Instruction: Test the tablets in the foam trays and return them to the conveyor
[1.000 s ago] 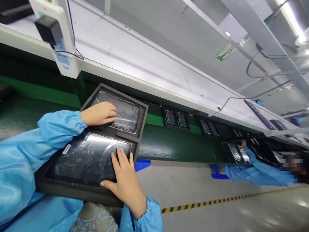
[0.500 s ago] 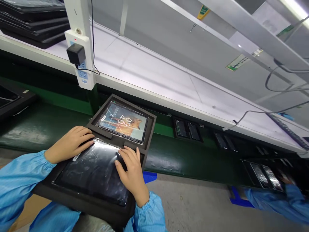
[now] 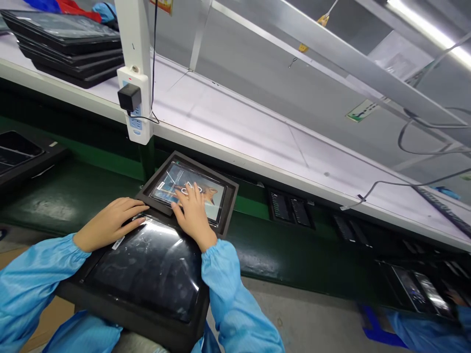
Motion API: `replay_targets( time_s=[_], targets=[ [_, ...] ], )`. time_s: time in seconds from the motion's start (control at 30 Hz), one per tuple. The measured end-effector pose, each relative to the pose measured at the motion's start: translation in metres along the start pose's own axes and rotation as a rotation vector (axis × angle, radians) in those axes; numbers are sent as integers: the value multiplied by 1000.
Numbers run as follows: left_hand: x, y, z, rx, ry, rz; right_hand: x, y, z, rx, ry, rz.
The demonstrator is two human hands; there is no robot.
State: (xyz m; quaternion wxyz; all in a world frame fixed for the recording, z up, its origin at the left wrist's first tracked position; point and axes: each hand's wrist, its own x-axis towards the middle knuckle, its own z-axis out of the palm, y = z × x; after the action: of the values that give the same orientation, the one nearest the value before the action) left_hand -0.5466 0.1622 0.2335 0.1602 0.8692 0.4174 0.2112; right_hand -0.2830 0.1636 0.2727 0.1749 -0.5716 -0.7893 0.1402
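In front of me lies a black tray [image 3: 136,314] bearing a tablet [image 3: 147,274] with a dark, film-covered screen. Beyond it, a second tray [image 3: 230,203] holds a tablet [image 3: 217,211] with a lit screen showing a picture and a clock, partly covered by my fingers. My left hand [image 3: 112,223] lies flat with fingers outstretched along the far left edge of the dark tablet and its tray. My right hand [image 3: 193,213] is spread over the lit tablet, fingertips on or just above its screen. Neither hand is closed round anything.
A green conveyor belt [image 3: 253,250] runs left to right, with phone-like devices in trays [image 3: 290,208] further right. Stacked black trays [image 3: 73,49] stand on the white shelf [image 3: 228,122]. A power strip [image 3: 136,108] hangs on the post. A co-worker's blue sleeve [image 3: 423,333] shows at right.
My right hand has moved up and away from the dark tablet's edge onto the lit tablet's screen. My left hand stays about where it was. The camera view has shifted slightly.
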Motion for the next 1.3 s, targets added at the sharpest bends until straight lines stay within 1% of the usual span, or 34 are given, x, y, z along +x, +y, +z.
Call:
replay_targets(
  time_s=[0.07,0.13,0.17,0.23,0.3,0.4,0.47,0.53,0.6,0.67,0.77,0.83,0.9,1.03,1.1,1.23,1.3],
  targets=[
    [-2,-1,-1,15,30,-13,27,-1,4,-55,-1,-55],
    [-7,-2,-3,27,53,-9,46,1,6,-91,-23,-83],
    [-11,-2,-4,31,67,-2,50,4,4,-99,-41,-78],
    [-23,-2,-6,38,94,12,47,16,-3,-101,-51,-32],
    [-41,1,-8,43,128,11,32,34,-15,-97,32,57],
    [-73,8,-11,39,168,-15,-5,62,-32,-68,261,265],
    [-89,16,-10,49,170,-15,-31,76,-37,-27,375,367],
    [-97,28,-8,81,151,31,-55,81,-35,26,463,410],
    [-96,45,-3,116,112,119,-73,77,-28,100,537,424],
    [-88,66,3,125,72,216,-86,66,-18,178,585,424],
    [-73,96,11,76,32,316,-96,48,-7,242,604,379],
    [-67,106,12,55,-6,355,-100,40,-1,258,592,339],
    [-65,106,9,53,-33,364,-104,36,2,283,585,328],
    [-70,93,-2,43,-53,377,-108,37,6,321,610,364],
    [-74,91,-5,42,-67,379,-108,38,6,324,619,371],
    [-79,95,-3,29,-89,322,-107,38,6,326,612,385],
    [-78,93,1,58,-104,284,-108,39,6,324,603,395]
  ],
)
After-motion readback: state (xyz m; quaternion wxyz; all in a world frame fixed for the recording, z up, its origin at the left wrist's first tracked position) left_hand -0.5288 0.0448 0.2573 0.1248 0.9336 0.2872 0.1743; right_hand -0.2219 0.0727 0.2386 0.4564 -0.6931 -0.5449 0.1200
